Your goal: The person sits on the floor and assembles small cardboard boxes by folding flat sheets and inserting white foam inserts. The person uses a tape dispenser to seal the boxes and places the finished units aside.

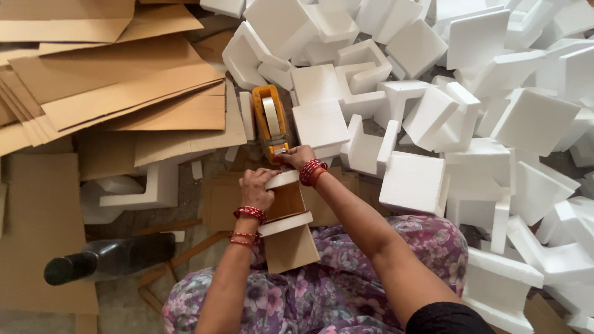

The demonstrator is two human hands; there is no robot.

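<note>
My left hand [257, 188] grips the top edge of a small brown cardboard box [288, 238] that has white foam pieces [286, 223] at its top and middle and rests on my lap. My right hand [297, 156] holds the handle end of an orange tape dispenser [271, 120] just beyond the box, with its roll pointing away from me. Red bangles sit on both wrists.
A large heap of white foam corner blocks [433, 111] fills the right and far side. Flat brown cardboard sheets [117, 93] are stacked at the left. A dark plastic bottle [108, 258] lies on its side at the lower left.
</note>
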